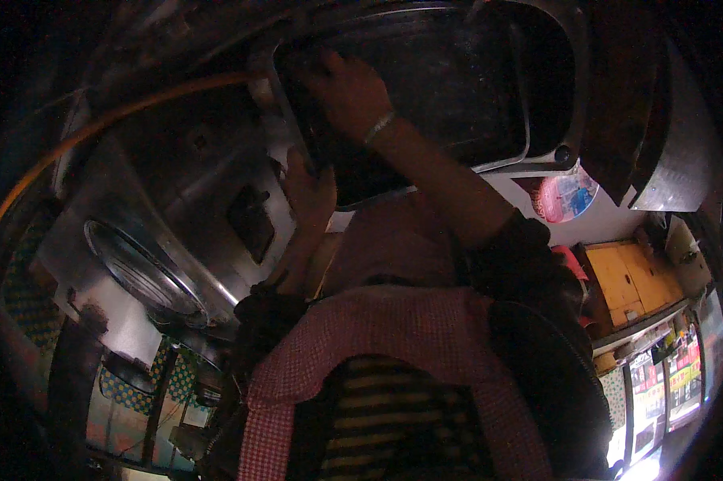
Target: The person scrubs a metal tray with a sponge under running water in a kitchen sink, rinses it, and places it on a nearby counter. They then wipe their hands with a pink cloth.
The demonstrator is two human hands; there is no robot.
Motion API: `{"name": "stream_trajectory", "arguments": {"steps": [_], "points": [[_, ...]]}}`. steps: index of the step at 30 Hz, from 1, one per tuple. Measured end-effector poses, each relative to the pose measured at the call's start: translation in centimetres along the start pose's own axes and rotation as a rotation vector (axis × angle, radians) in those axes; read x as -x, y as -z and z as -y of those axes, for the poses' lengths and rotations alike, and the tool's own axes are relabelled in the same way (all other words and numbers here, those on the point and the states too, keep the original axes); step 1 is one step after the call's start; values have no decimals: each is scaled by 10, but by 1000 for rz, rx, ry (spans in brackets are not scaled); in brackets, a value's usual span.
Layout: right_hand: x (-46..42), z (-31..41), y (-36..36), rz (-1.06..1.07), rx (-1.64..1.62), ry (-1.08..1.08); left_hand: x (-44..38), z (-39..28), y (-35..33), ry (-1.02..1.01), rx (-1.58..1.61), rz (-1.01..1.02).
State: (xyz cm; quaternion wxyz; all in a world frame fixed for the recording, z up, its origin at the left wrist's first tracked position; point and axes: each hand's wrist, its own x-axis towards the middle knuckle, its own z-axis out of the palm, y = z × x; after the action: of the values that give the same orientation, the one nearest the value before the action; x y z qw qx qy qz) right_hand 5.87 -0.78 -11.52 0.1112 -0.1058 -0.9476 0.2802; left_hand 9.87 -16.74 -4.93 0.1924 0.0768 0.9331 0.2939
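A large dark rectangular pan or tray [445,90] with a pale metal rim lies before me, inside a wider rounded frame. My right hand [352,96], with a bracelet on its wrist, reaches over its left part, fingers bent near the far left corner. Shadow hides whether those fingers grip anything. Lower down, my left hand [310,189] rests at the pan's near left edge, its thumb against the rim; the dim light does not show how firmly it holds. A checked red and white apron [385,312] covers my front.
An orange hose [127,111] curves in from the left. A steel counter [175,240] stands left, beside an oval metal tray or lid [145,270]. On the right are a steel panel [677,162], a round pink and blue object [569,195] and an orange wooden cabinet [632,279].
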Motion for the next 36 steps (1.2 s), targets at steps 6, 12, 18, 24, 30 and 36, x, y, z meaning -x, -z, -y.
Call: {"name": "stream_trajectory", "arguments": {"steps": [6, 12, 18, 24, 30, 36], "points": [[-4, 4, 0, 84, -56, -85, -1, 3, -3, -41, 109, 6], [-13, 1, 6, 211, -113, -139, -4, 27, -6, -233, -26, 13], [-4, -4, -4, 66, -135, -143, -3, 24, -7, -211, 16, 17], [-11, -2, 4, 117, -117, -153, -2, 3, -5, -102, 120, 38], [47, -97, 11, 160, 54, -338, -1, 23, -14, 49, 254, 37], [67, -226, 16, -86, 302, -660, -3, -10, 1, 115, 183, 110]]}}
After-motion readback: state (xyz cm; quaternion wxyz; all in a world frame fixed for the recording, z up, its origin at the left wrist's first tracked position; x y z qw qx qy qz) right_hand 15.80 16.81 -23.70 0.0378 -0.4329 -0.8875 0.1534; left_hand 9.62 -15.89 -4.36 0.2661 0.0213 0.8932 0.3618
